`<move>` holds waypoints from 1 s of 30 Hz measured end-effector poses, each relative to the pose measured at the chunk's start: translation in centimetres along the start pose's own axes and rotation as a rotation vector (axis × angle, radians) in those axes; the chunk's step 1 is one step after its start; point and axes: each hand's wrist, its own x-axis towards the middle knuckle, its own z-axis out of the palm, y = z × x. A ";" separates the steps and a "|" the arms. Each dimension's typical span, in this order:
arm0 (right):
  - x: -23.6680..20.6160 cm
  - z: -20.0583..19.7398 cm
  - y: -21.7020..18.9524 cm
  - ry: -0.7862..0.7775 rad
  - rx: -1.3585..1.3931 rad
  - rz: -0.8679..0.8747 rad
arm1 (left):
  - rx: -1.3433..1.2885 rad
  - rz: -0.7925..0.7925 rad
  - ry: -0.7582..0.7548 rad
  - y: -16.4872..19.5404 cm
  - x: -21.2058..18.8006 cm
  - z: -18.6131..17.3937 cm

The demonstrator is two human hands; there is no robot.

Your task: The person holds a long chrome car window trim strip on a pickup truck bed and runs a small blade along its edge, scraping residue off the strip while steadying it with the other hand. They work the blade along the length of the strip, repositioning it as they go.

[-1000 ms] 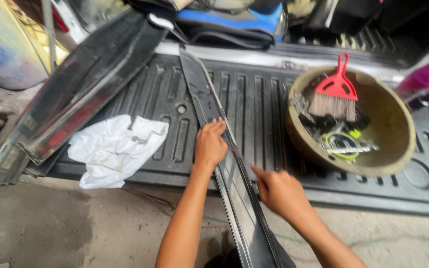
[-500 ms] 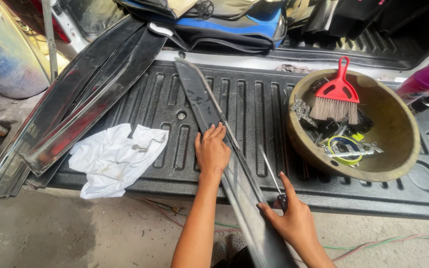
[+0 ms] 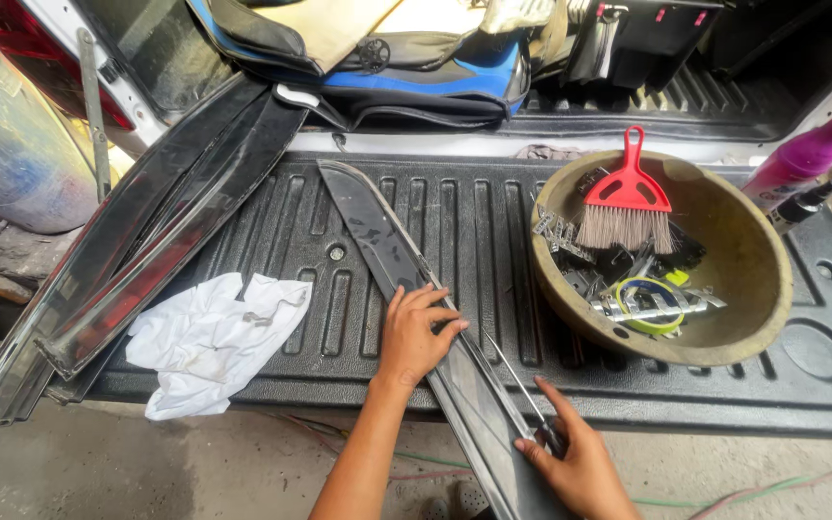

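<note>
A long, dark curved plastic strip (image 3: 377, 241) lies slantwise across the black ribbed truck-bed liner (image 3: 474, 231), its near end sticking out past the edge. My left hand (image 3: 414, 332) rests flat on the middle of the strip, fingers spread. My right hand (image 3: 575, 462) is at the strip's near end and grips a thin metal tool (image 3: 517, 390) whose shaft points up along the strip's right edge.
A crumpled white cloth (image 3: 214, 337) lies to the left. More long dark strips (image 3: 146, 250) lean at the far left. A round tan bowl (image 3: 763, 270) on the right holds a red hand brush (image 3: 628, 197) and metal parts. A purple bottle (image 3: 806, 154) stands far right.
My right hand has dropped toward the strip's near end and closed on the thin metal tool. My left hand stays on the strip. The view has shifted slightly.
</note>
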 end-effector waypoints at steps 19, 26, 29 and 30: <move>-2.2 0.9 -5.6 0.126 -0.504 -0.201 | 0.159 0.083 -0.184 -1.5 2.8 1.6; -0.8 1.4 -7.9 0.071 -0.794 -0.127 | 0.147 0.019 -0.159 -0.7 2.6 2.0; 0.3 1.3 -8.8 0.069 -0.821 -0.167 | 0.245 0.084 0.006 0.7 1.7 2.3; 0.5 1.2 -8.8 0.072 -0.824 -0.193 | 0.297 0.119 0.076 1.1 1.4 2.4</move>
